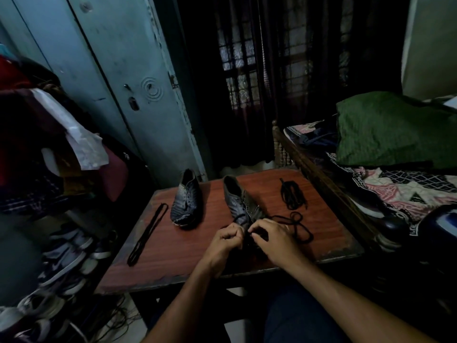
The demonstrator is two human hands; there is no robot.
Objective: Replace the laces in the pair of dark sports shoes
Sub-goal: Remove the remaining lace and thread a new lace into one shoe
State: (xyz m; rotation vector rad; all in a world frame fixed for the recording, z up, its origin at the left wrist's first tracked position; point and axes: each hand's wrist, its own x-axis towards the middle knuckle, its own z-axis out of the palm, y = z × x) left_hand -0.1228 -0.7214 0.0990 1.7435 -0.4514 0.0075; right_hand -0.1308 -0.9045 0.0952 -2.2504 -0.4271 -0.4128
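We see a reddish-brown wooden bench [173, 253] with two dark striped sports shoes on it. One shoe [186, 201] stands alone near the far left corner, with no lace in it that we can see. The other shoe [241, 204] sits in the middle, with its toe end toward the near edge, right under our hands.

Our left hand [228, 240] and our right hand [273, 237] are close together at that toe end. The fingers [257, 230] of both hands are curled in and pinch a thin black lace [300, 227]. The lace goes from the shoe, under our right hand, and lies in loose loops on the bench just beside it.

A folded black lace [147, 233] lies long and straight by the left edge. Another black lace bundle [293, 194] lies near the far right corner, well apart from our hands.
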